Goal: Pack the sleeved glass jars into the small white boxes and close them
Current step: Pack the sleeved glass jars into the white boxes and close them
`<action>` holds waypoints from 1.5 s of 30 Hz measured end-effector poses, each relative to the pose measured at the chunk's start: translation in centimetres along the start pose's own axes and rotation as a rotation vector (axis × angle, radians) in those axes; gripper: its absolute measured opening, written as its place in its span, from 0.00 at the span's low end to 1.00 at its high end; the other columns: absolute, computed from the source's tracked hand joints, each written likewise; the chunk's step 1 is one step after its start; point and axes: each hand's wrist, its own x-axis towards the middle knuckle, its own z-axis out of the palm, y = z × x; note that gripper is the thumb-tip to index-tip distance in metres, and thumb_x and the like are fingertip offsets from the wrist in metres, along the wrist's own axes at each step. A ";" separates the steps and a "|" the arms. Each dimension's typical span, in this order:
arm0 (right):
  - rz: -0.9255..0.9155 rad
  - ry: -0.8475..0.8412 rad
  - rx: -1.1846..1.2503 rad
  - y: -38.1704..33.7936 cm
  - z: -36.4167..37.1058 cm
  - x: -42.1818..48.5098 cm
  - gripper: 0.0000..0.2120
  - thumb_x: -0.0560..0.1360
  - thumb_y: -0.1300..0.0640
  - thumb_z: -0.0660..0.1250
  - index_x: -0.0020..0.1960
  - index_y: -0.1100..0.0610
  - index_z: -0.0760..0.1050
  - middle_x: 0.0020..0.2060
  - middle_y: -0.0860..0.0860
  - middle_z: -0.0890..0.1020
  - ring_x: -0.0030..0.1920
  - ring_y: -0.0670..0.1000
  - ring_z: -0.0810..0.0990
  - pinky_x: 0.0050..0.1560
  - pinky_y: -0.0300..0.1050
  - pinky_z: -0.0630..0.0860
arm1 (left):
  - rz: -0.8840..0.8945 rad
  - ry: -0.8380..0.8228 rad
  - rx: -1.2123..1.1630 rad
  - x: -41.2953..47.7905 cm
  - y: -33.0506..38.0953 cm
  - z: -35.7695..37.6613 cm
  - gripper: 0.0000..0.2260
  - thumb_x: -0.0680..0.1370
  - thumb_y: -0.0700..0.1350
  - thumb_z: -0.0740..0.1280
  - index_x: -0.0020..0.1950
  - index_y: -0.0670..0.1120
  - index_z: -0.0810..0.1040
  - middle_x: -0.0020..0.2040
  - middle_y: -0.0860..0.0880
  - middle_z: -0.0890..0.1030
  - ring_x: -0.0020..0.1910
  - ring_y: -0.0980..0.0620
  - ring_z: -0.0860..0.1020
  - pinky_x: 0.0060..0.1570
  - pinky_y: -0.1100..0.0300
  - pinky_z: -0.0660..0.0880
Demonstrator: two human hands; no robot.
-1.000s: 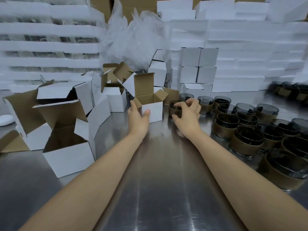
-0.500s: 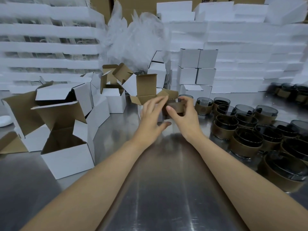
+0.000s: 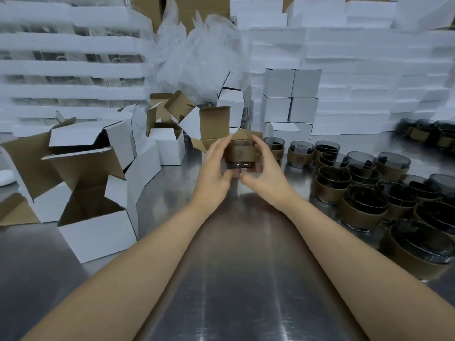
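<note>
Both hands hold one dark glass jar with a brown sleeve [image 3: 239, 155] in the air at mid-table. My left hand [image 3: 214, 172] grips its left side and my right hand [image 3: 267, 172] grips its right side. Right behind the jar stands a small white box [image 3: 213, 130] with its brown flaps open; its lower part is hidden by my hands and the jar. Several more sleeved jars [image 3: 362, 190] stand in rows on the right of the steel table [image 3: 236, 279].
Several open white boxes [image 3: 96, 227] crowd the left side. Closed white boxes [image 3: 291, 99] are stacked behind the jars. Crumpled plastic wrap [image 3: 199, 57] and walls of white foam trays [image 3: 369, 70] line the back.
My right hand lifted a sleeved jar from the table and brought it toward me. My left hand left the open box's front and took the jar's left side.
</note>
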 end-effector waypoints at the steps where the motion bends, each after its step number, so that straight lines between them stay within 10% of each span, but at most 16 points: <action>1: -0.039 0.040 -0.066 0.0 0.1 0.0 0.38 0.69 0.62 0.72 0.75 0.55 0.59 0.65 0.49 0.69 0.61 0.36 0.70 0.62 0.31 0.69 | -0.041 -0.002 -0.056 0.0 0.0 0.0 0.37 0.70 0.26 0.67 0.70 0.58 0.65 0.67 0.55 0.70 0.70 0.54 0.68 0.70 0.54 0.66; 7: -0.326 0.216 -0.288 -0.5 -0.4 -0.2 0.31 0.68 0.60 0.75 0.69 0.58 0.71 0.58 0.49 0.69 0.61 0.47 0.70 0.65 0.47 0.70 | -0.193 0.021 -0.265 0.1 -0.2 0.1 0.33 0.73 0.25 0.63 0.74 0.47 0.62 0.63 0.55 0.73 0.59 0.67 0.75 0.53 0.71 0.73; 15: -0.502 0.177 -0.322 -1.4 0.4 -0.4 0.27 0.68 0.56 0.75 0.64 0.56 0.73 0.59 0.54 0.71 0.62 0.52 0.72 0.62 0.38 0.70 | -0.101 0.084 0.001 0.1 0.4 -0.2 0.32 0.66 0.27 0.69 0.68 0.45 0.70 0.56 0.62 0.69 0.55 0.71 0.71 0.57 0.71 0.70; 31: -0.099 0.101 -0.157 -0.4 -0.4 -0.1 0.30 0.72 0.64 0.66 0.73 0.57 0.64 0.68 0.50 0.71 0.68 0.48 0.70 0.69 0.53 0.68 | 0.005 0.043 0.034 -0.1 1.1 -0.2 0.27 0.71 0.35 0.73 0.67 0.46 0.69 0.64 0.51 0.73 0.62 0.53 0.73 0.61 0.64 0.71; 45: -0.190 0.234 -0.257 -0.3 -0.4 0.1 0.29 0.63 0.63 0.74 0.63 0.55 0.71 0.55 0.43 0.73 0.57 0.50 0.75 0.60 0.56 0.73 | 0.146 0.013 0.200 -0.4 0.8 0.0 0.33 0.72 0.34 0.70 0.75 0.46 0.62 0.69 0.53 0.66 0.69 0.55 0.62 0.70 0.62 0.62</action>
